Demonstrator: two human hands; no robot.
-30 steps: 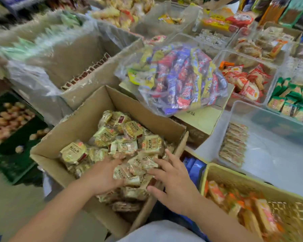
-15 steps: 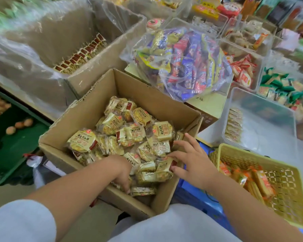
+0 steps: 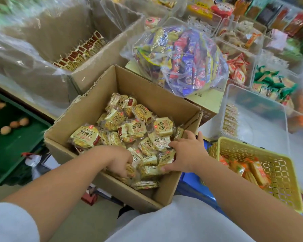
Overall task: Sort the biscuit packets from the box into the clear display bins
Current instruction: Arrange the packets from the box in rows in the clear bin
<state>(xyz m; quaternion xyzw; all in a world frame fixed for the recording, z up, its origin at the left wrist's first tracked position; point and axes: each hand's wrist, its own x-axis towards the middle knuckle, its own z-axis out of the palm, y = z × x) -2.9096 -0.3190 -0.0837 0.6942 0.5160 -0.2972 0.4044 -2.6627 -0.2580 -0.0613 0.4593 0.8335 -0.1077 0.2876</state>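
An open cardboard box in front of me holds several yellow biscuit packets. Both hands are inside the box at its near side. My left hand is dug down into the pile, fingers curled round packets at the near wall. My right hand lies over packets at the right side, thumb under one packet and fingers spread over others. A clear display bin to the right holds a short row of packets along its left wall.
A yellow basket with orange packets stands at the right. A clear bag of colourful snacks sits on a box behind. A large plastic-lined carton is at the left, a green tray lower left. More clear bins line the back right.
The view has shifted slightly. My left hand has dug deeper into the packets at the near wall. My right hand has closed further onto packets at the right side.
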